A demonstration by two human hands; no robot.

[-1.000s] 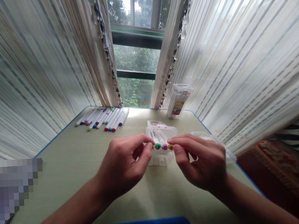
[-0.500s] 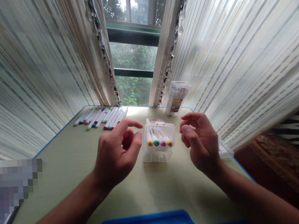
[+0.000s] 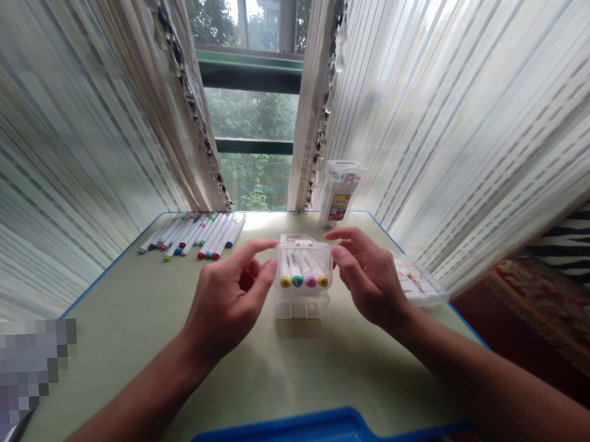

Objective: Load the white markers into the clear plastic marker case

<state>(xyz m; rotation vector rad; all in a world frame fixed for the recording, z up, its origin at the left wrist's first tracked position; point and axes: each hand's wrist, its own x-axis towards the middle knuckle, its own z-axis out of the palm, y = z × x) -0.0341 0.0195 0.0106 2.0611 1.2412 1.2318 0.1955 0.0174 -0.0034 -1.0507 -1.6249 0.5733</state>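
A clear plastic marker case (image 3: 304, 260) stands in the middle of the table, with several white markers inside showing yellow, green and pink ends toward me. Below its front, a clear plastic part with tabs (image 3: 302, 306) rests on the tabletop. My left hand (image 3: 229, 290) is at the case's left side, index finger and thumb against its edge, the other fingers curled in. From the right, my right hand (image 3: 369, 273) holds the opposite side, its thumb near the front edge and its index finger by the top corner. Some fingertips are hidden behind the case.
Several loose markers (image 3: 197, 234) lie at the table's back left. A tall clear case (image 3: 340, 195) stands at the back right. A flat clear lid with printed pictures (image 3: 419, 280) lies by the right edge. The table's blue edge (image 3: 281, 436) runs in front.
My right hand has moved left, from beside the case to its right side. My left hand keeps its pose at the left side. The view has shifted slightly, uncovering the flat lid.
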